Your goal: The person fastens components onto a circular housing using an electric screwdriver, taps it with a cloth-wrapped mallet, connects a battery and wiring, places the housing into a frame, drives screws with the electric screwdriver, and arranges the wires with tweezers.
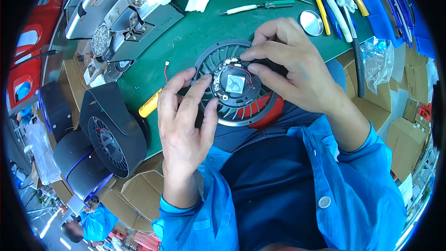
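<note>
A round dark grille (212, 56) with radial slots lies at the table's near edge, over my lap. Its hub carries a curved black circuit board (216, 86) with white connectors, a silvery square pad (235, 84) and thin red wire. My right hand (295, 67) comes in from the right, thumb and fingertips pinched at the board's upper right end. Spread fingers of my left hand (186, 116) rest along the left side of the grille and board, gripping nothing. Something red (270, 112) shows under the grille's lower right side.
A yellow cylindrical battery (149, 104) lies left of my left hand. Farther off are a green-handled screwdriver (278, 3), a round shiny dish (311, 23), tweezers and cutters. At left stand a metal machine (162, 18) and a black fan housing (104, 116); cardboard boxes (139, 195) sit below.
</note>
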Tool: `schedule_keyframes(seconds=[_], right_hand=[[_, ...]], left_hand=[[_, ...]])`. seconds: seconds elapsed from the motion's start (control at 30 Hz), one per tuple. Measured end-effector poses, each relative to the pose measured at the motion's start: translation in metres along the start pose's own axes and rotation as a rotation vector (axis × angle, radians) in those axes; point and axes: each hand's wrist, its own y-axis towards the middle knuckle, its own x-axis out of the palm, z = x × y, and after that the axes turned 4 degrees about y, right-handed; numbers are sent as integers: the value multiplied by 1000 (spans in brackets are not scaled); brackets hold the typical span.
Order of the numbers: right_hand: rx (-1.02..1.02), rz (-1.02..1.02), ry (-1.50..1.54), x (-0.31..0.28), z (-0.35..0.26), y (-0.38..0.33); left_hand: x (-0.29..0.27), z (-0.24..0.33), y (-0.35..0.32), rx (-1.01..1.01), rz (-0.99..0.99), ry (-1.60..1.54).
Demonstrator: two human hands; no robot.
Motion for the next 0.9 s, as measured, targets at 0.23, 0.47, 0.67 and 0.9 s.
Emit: schedule_keyframes(seconds=[0.23,0.47,0.67,0.9], right_hand=[[-21,-44,11,1,3,4],[-39,-100,5,0,6,9],[-34,-108,-4,1,4,15],[-19,-195,3,-6,4,18]], left_hand=[[0,1,-3,-28,-10,-15],[5,5,-8,-60,33,-21],[5,7,-7,-96,37,-28],[9,0,-9,-69,52,-73]])
